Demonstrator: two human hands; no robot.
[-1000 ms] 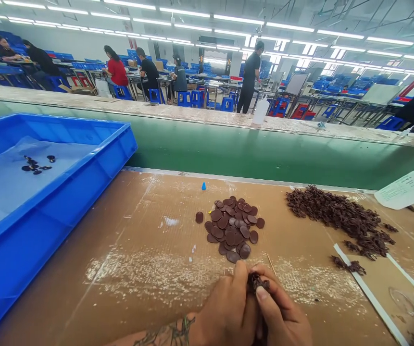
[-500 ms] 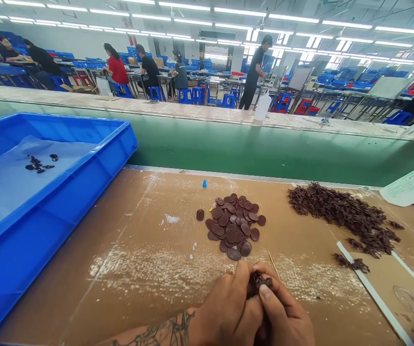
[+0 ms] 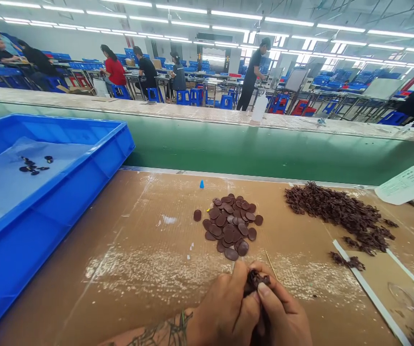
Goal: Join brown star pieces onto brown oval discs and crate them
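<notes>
While both bare hands press together close to the near edge of view, their fingertips are clamped on a knobbly dark-brown piece (image 3: pixel 257 278), its crumpled upper part showing between the left hand (image 3: pixel 221 305) and the right hand (image 3: pixel 282 307); its lower part is mostly hidden by the fingers. Just beyond the knuckles lies a heap of thin, smooth brown ovals (image 3: pixel 230 228), flat and overlapping, a few with a dull sheen. Off to the right sprawls a mound of twisted, branching dark pieces (image 3: pixel 336 216), rough and matted, and a smaller clump (image 3: pixel 347 261) lies across a pale flat strip (image 3: pixel 369 295). Near the right hand rests a slender, straight stick (image 3: pixel 270 263). Whitish flecks scuff the brown tabletop (image 3: pixel 149 226), where a small blue cone (image 3: pixel 202 184) stands upright. At left, a ribbed, glossy blue tray (image 3: pixel 94 161) holds a wrinkled translucent sheet (image 3: pixel 8 197) bearing small, shiny dark bits (image 3: pixel 30 166).
</notes>
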